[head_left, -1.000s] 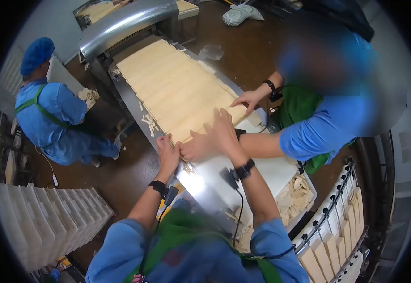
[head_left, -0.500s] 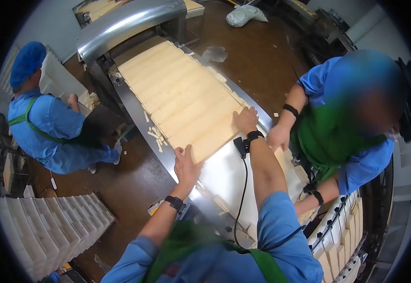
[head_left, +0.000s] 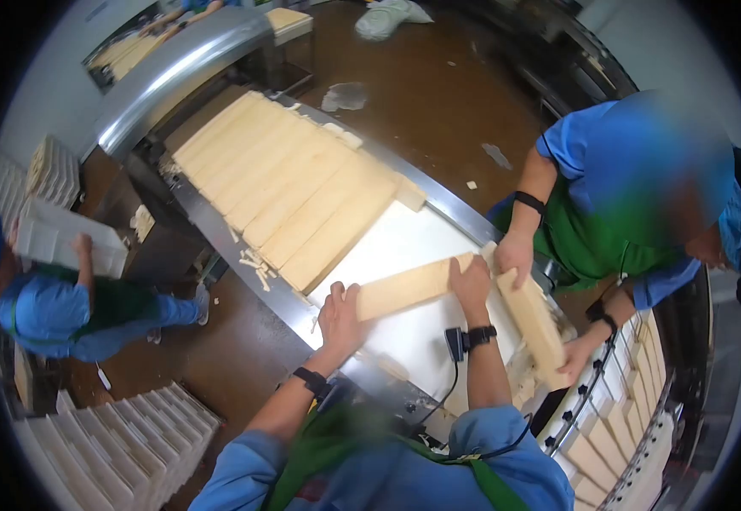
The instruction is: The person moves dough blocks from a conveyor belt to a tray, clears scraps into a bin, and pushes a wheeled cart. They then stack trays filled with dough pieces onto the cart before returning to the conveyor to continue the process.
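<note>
My left hand (head_left: 339, 316) grips the left end of a long pale-yellow slab (head_left: 413, 289), with its fingers bent over the edge. At the slab's other end, my right hand (head_left: 471, 284) is closed on it from above. The slab lies across the white belt (head_left: 404, 243), apart from a row of similar strips (head_left: 289, 183) farther up. A co-worker at the right grips another pale-yellow slab (head_left: 530, 330) by both ends, close beside my right hand. What the slabs are made of does not show clearly.
A curved steel hood (head_left: 187, 77) spans the belt's far end. Crumbs and scraps (head_left: 255, 268) lie on the left metal edge. Grooved white trays (head_left: 128, 443) are stacked at lower left. At lower right, a rack (head_left: 613, 434) holds several slabs. Another person (head_left: 72, 311) at left holds a white bin.
Both my hands have drawn one slab away from the row, toward me. The co-worker at the right now holds a slab. The person at left now has a white bin in hand.
</note>
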`<state>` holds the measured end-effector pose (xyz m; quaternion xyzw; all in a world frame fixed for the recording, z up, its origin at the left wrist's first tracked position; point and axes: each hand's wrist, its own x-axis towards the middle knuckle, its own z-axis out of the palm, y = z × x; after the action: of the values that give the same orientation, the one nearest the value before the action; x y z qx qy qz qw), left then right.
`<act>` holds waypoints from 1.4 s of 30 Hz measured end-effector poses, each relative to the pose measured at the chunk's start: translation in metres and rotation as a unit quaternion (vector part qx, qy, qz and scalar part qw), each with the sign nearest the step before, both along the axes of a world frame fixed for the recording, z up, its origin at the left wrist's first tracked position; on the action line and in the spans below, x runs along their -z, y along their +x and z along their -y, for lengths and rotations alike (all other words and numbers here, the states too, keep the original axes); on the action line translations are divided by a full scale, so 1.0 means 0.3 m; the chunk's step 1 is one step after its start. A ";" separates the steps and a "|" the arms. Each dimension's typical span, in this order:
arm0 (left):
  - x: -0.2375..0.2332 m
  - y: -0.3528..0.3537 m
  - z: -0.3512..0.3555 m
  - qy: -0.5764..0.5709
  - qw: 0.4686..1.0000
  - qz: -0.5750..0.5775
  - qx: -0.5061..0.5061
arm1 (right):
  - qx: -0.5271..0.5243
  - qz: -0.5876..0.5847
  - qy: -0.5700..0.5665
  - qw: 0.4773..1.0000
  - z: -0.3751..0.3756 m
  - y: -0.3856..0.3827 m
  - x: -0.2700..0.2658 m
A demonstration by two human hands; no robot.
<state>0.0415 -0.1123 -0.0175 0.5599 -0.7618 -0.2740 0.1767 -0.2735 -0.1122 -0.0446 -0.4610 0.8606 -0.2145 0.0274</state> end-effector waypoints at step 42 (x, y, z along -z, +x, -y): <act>-0.303 -1.304 -1.729 0.094 0.772 -0.113 0.619 | 0.573 -0.180 0.171 0.781 -2.459 -0.488 -0.276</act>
<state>-0.3497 0.4063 0.0732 -0.0541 -0.8886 -0.4555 0.0008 -0.4198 0.6254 0.0382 0.0994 0.9779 0.0470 -0.1778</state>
